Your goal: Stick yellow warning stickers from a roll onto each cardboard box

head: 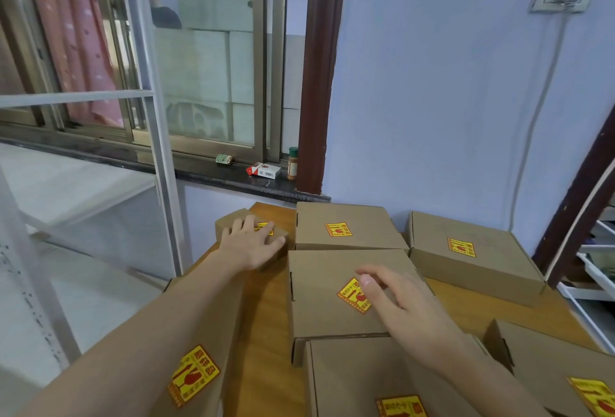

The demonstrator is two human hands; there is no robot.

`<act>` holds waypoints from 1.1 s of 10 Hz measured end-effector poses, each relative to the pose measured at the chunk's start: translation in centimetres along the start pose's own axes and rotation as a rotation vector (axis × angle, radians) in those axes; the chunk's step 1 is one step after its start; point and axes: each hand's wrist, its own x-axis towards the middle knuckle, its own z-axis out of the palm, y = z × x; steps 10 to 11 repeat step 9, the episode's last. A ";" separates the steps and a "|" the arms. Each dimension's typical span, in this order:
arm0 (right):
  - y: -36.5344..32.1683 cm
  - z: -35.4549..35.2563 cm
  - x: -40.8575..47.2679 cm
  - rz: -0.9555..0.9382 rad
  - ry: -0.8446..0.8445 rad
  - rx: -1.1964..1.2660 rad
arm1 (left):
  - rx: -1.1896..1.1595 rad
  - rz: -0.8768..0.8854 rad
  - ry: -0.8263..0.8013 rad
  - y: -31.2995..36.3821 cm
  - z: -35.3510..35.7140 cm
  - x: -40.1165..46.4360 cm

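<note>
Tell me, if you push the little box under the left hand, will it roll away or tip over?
Probably neither. The little box has flat sides and sits low on the wooden table, so it should slide, not roll. It looks like thin cardboard, likely light, and may dent if the left hand presses hard.
</note>
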 end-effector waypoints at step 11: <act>1.8 -3.5 -4.2 0.065 0.108 0.117 | -0.442 0.026 0.161 -2.4 -1.3 -6.0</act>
